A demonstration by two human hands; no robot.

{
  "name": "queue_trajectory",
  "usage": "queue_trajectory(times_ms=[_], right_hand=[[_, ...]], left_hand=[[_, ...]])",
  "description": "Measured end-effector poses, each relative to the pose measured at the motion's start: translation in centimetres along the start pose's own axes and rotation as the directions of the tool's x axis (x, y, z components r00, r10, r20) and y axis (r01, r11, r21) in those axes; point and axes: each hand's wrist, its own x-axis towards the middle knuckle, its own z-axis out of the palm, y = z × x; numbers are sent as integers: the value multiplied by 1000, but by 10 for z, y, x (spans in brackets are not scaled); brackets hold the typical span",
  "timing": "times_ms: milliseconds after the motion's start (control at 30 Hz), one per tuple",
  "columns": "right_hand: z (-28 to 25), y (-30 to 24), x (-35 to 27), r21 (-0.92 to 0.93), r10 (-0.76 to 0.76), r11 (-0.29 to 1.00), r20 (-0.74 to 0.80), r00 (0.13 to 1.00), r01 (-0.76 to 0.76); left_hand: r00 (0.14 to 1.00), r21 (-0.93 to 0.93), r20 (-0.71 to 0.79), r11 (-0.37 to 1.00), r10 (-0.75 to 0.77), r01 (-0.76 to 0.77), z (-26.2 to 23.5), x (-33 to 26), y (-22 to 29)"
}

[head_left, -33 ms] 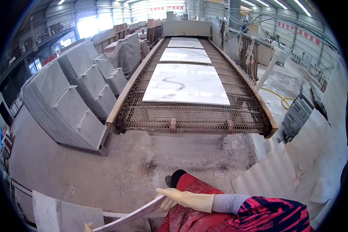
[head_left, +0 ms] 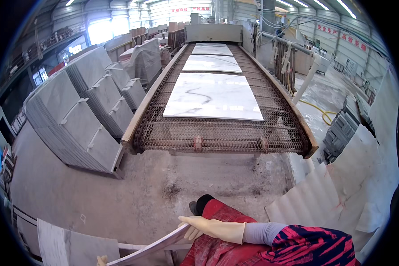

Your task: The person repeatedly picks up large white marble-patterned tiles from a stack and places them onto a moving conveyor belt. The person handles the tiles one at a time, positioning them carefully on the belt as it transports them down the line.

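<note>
Conveyor mesh (head_left: 217,133) fills the middle of my view, a long woven-wire belt with a rusty frame, carrying a white veined marble slab (head_left: 213,97) flat near its end and more slabs (head_left: 212,63) behind it. To the left, grey tile stacks (head_left: 75,119) lean on edge, strapped with pale bands, on a dusty concrete floor (head_left: 155,195). Crumpled white sheeting (head_left: 341,186) lies at right. Down low, my right hand (head_left: 199,227), in a cream rubber glove, has its fingers curled over the top edge of a thin polished tile (head_left: 157,246) held tilted in front of me. My left hand (head_left: 103,260) barely shows at the lower edge, touching the tile's far end; I cannot tell how its fingers sit. I judge this tile is off the belt and in carry, not yet set down, with several slabs waiting on the mesh.
</note>
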Motion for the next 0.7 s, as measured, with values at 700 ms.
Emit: queue_trajectory(times_ms=[700], right_hand=[[-1, -7, -10, -12, 16, 1000, 6, 1000, -16]], left_hand=[[997, -116, -7, 990, 79, -79, 6, 11, -18]])
